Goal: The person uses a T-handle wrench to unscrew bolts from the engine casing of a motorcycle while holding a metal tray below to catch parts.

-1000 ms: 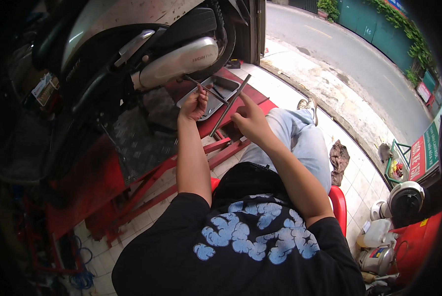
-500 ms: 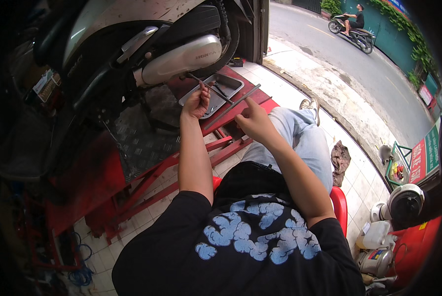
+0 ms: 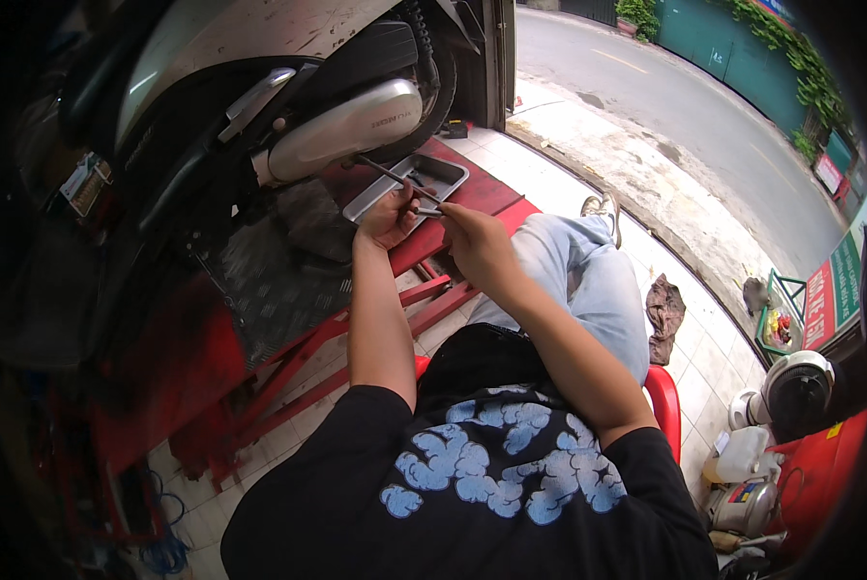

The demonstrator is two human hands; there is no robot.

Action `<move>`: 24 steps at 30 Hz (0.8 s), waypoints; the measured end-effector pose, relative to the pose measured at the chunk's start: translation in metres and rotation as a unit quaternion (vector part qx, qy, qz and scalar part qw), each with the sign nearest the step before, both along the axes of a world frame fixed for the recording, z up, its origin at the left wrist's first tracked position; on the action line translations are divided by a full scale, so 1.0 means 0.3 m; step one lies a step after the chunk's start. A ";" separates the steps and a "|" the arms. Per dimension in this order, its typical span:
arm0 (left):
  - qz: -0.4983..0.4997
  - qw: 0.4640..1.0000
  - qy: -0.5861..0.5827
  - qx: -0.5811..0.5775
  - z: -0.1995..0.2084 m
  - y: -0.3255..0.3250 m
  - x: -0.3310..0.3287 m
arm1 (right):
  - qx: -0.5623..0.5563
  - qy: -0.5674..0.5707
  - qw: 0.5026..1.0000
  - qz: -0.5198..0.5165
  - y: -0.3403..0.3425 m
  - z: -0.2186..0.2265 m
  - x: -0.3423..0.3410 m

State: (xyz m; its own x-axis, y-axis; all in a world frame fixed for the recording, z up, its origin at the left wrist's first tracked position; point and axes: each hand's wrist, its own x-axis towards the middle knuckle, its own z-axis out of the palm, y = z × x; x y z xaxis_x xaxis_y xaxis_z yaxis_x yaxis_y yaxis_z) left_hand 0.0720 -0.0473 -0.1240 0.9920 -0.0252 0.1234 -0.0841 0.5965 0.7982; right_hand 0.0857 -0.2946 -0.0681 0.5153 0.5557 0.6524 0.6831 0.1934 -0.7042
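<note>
A long metal T-handle wrench (image 3: 383,172) reaches from beneath the scooter's silver side cover (image 3: 341,130) toward me. My left hand (image 3: 387,220) is closed with its fingers curled around the wrench's shaft, near the crossbar. At the crossbar end, my right hand (image 3: 474,240) is closed on the handle, its fingertips partly hidden. The wrench's far tip meets the scooter's underside, where I cannot make out the fastener. Just beyond my left hand lies a shallow metal tray (image 3: 461,180) with small dark tools in it.
The scooter stands on a red lift platform (image 3: 496,193) with a black ridged mat (image 3: 279,314). A brown rag (image 3: 664,314) lies on the white tiles right of my legs. Plastic jugs (image 3: 740,454) and a red tank (image 3: 820,493) stand at the lower right. Beyond the doorway runs a street.
The wrench's crossbar has turned, and my right hand has gone from a pointing finger against it to a closed grip. My left hand has shifted slightly nearer. The passing motorbike has left view.
</note>
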 end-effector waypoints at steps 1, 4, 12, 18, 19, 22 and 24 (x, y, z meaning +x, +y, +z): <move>0.023 1.000 -0.009 0.016 0.000 -0.013 0.001 | 0.012 -0.031 0.999 0.005 0.002 -0.005 -0.010; 0.046 0.997 -0.033 0.053 -0.028 0.006 0.003 | -0.016 -0.074 0.997 0.006 -0.007 0.005 -0.030; 0.025 0.994 -0.100 -0.030 -0.093 0.024 0.002 | -0.335 -0.094 0.936 0.047 -0.043 0.007 -0.040; 0.030 0.993 -0.094 -0.066 -0.103 0.011 0.027 | -0.225 0.137 0.964 -0.037 -0.034 -0.064 0.133; 0.011 0.993 -0.087 -0.081 -0.109 0.016 0.038 | -0.187 0.141 0.972 -0.010 -0.031 -0.046 0.115; 0.048 0.992 -0.081 -0.087 -0.125 0.007 0.042 | -0.166 0.126 0.972 0.113 -0.061 0.059 -0.012; 0.053 0.991 -0.071 -0.100 -0.125 0.006 0.047 | -0.278 -0.008 0.949 0.151 -0.034 0.002 -0.017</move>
